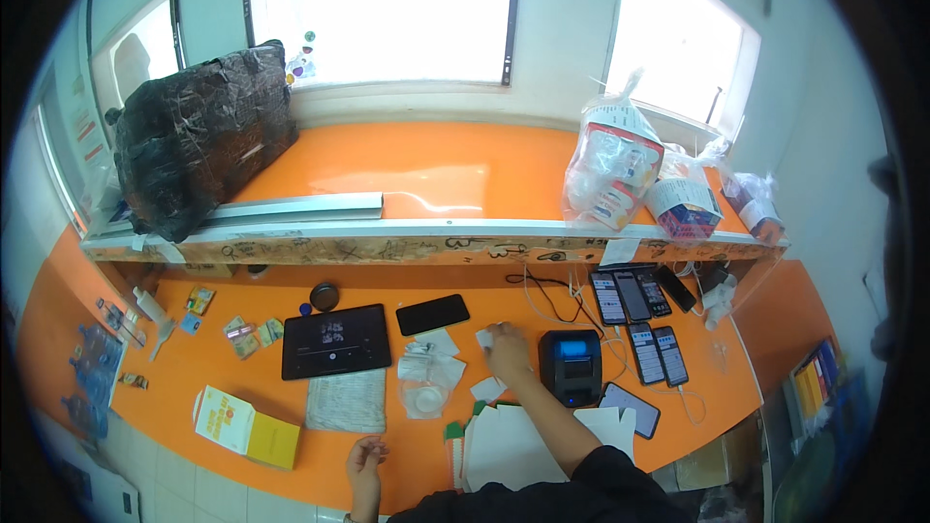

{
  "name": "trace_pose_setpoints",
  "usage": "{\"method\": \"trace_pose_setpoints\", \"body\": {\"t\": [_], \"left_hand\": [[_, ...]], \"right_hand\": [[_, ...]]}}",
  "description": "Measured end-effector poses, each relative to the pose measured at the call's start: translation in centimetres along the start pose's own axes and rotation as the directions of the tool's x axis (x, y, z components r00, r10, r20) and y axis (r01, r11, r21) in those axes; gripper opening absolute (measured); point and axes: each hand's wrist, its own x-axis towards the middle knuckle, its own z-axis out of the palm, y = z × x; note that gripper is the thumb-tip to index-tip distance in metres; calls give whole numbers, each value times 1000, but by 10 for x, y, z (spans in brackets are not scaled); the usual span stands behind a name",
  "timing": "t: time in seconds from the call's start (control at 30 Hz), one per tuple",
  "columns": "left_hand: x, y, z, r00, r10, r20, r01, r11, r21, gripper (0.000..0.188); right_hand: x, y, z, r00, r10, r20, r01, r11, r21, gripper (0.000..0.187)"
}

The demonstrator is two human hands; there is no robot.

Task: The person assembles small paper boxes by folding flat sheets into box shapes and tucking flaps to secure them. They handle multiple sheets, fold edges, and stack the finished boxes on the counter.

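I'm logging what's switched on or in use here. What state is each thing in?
Left hand: empty, fingers loosely curled
Right hand: at a small white paper, grip unclear
Tablet: screen lit
Phone beside tablet: screen dark
Black boxy device: small blue light on
Two phones right of device: screens lit
Black bundle: wrapped

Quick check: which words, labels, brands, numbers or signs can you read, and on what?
Wording isn't copied here, only where it stands.
Yellow-white box: large print, left unquoted.
Shelf edge: dark handwritten marks, left unquoted.
Tablet: pale text, too small to read.
Lit phones: screen text, too small to read.
Bagged package: print, too blurred to read.
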Motion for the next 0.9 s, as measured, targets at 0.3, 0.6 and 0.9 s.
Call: {"method": "trace_pose_setpoints", "body": {"t": [0.3,0.6,0.9], "left_hand": [[-5,-4,-22,997,35,-64,-34,999,17,14],[-8,-11,-29,996,-25,-91,29,999,37,15],[-2,-24,-24,1000,8,-1,-8,1000,0,13]], "right_hand": [[42,-57,70,914,108,391,-129,991,30,36],[92,-28,41,839,96,536,-526,392,755,22],[21,51,-5,923,198,329,-368,704,607,27]]}}
